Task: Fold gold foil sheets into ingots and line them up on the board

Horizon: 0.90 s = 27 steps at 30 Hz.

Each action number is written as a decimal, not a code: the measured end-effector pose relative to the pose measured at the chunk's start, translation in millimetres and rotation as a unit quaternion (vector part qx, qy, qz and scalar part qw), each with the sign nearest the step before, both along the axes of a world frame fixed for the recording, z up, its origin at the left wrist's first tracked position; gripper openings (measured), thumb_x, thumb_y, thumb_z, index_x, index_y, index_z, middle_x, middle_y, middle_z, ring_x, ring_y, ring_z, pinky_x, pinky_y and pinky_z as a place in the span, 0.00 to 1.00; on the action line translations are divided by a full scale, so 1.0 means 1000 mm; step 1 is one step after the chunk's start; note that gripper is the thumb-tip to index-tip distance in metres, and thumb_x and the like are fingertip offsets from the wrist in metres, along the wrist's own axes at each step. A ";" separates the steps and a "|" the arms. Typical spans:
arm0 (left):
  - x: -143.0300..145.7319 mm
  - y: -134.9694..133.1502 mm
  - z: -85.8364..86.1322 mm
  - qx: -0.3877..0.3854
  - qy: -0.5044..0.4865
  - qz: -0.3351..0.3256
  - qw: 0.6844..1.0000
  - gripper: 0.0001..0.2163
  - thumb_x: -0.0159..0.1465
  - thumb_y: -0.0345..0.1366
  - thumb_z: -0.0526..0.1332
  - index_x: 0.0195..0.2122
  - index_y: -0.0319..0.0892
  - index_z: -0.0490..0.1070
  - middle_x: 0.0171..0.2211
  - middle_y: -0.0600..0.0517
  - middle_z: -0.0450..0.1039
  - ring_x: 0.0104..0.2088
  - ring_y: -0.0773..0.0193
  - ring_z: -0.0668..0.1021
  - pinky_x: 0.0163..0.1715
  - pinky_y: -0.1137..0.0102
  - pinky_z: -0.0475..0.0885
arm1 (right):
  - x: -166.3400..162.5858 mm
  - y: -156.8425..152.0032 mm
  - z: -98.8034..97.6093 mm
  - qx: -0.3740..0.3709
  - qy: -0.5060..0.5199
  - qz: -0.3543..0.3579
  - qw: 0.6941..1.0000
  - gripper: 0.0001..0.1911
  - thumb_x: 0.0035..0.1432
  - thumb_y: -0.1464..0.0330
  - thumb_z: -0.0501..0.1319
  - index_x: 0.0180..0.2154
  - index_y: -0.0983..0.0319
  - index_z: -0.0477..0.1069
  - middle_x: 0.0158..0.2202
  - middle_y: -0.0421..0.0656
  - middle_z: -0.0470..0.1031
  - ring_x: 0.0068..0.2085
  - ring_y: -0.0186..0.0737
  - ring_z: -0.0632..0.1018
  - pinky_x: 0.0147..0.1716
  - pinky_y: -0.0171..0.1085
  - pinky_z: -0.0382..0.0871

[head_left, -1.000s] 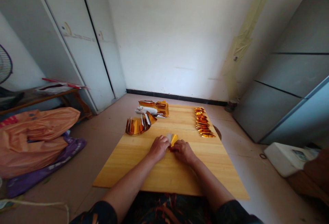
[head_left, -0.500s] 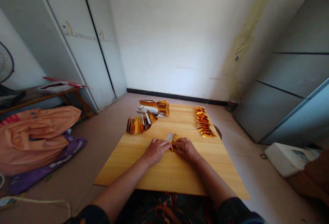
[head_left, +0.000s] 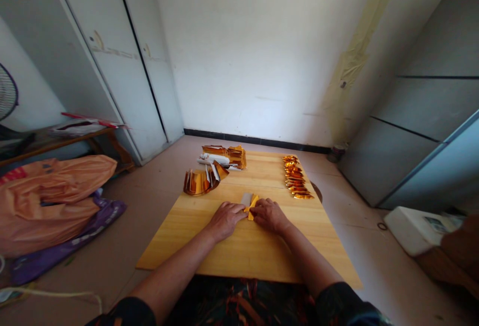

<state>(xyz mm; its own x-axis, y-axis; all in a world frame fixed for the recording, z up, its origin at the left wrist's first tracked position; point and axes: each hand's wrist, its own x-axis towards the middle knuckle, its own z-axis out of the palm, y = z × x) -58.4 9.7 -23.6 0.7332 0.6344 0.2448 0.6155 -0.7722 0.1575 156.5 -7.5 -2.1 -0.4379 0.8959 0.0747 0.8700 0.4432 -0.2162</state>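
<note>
Hands meet at the middle of the wooden counter point(head_left: 243, 253), both knuckles-up with the fingers curled down. The left hand point(head_left: 224, 219) and the right hand point(head_left: 270, 215) each pinch one side of a small gold foil sheet point(head_left: 252, 200), which lies flat on the counter between the fingertips. Its yellow face and a pale grey flap show just beyond them. How tightly the fingers close on the sheet cannot be told, as they hide its near edge.

Farther along the counter on the right, well apart from the hands, a row of folded gold pieces point(head_left: 295, 177) runs toward the far edge. On the left, a fanned bundle of gold sheets point(head_left: 200, 181) stands curved on its edge. Behind it, at the far end, lies a stack of gold and white packs point(head_left: 224, 157).

On the floor left of the counter sit an orange plastic bag point(head_left: 52, 196) and, under it, a purple bag point(head_left: 75, 239). A white box point(head_left: 415, 229) rests on the floor to the right. Pale cabinet doors point(head_left: 123, 67) stand against the wall at the left.
</note>
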 end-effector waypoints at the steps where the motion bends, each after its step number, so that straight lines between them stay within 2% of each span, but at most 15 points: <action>1: 0.000 0.000 0.000 -0.001 -0.001 -0.003 1.000 0.15 0.65 0.33 0.55 0.51 0.56 0.68 0.52 0.54 0.70 0.50 0.63 0.71 0.49 0.64 0.61 | 0.000 0.000 -0.001 0.001 -0.001 0.000 1.000 0.13 0.55 0.66 0.58 0.43 0.49 0.74 0.45 0.40 0.71 0.44 0.41 0.69 0.40 0.36 0.60; 8: -0.003 0.005 -0.004 -0.018 0.003 -0.010 1.000 0.15 0.66 0.34 0.54 0.52 0.56 0.68 0.54 0.53 0.69 0.54 0.64 0.69 0.51 0.64 0.61 | 0.001 0.001 -0.004 0.002 0.000 -0.003 1.000 0.13 0.55 0.66 0.58 0.43 0.48 0.74 0.45 0.39 0.71 0.45 0.41 0.68 0.40 0.36 0.60; 20: -0.005 0.008 -0.001 0.013 -0.002 -0.033 0.999 0.14 0.66 0.35 0.54 0.50 0.57 0.69 0.51 0.54 0.72 0.51 0.64 0.71 0.50 0.63 0.60 | 0.000 0.000 0.000 -0.009 -0.003 -0.006 1.000 0.13 0.55 0.66 0.57 0.43 0.48 0.73 0.45 0.40 0.71 0.45 0.42 0.68 0.41 0.37 0.60; 23: -0.003 0.006 0.000 0.015 -0.009 -0.041 0.999 0.13 0.67 0.34 0.53 0.50 0.54 0.69 0.50 0.53 0.72 0.52 0.63 0.70 0.51 0.62 0.60 | -0.001 0.000 0.001 -0.005 -0.004 -0.006 1.000 0.13 0.55 0.67 0.58 0.42 0.49 0.74 0.45 0.40 0.71 0.45 0.42 0.69 0.41 0.37 0.60; 27: 0.004 0.004 0.002 -0.015 -0.021 -0.045 0.999 0.13 0.65 0.29 0.52 0.46 0.48 0.72 0.48 0.52 0.73 0.48 0.64 0.72 0.48 0.67 0.63 | -0.001 -0.001 0.006 -0.012 -0.004 0.002 1.000 0.13 0.55 0.66 0.58 0.42 0.48 0.74 0.45 0.40 0.71 0.44 0.41 0.69 0.41 0.38 0.61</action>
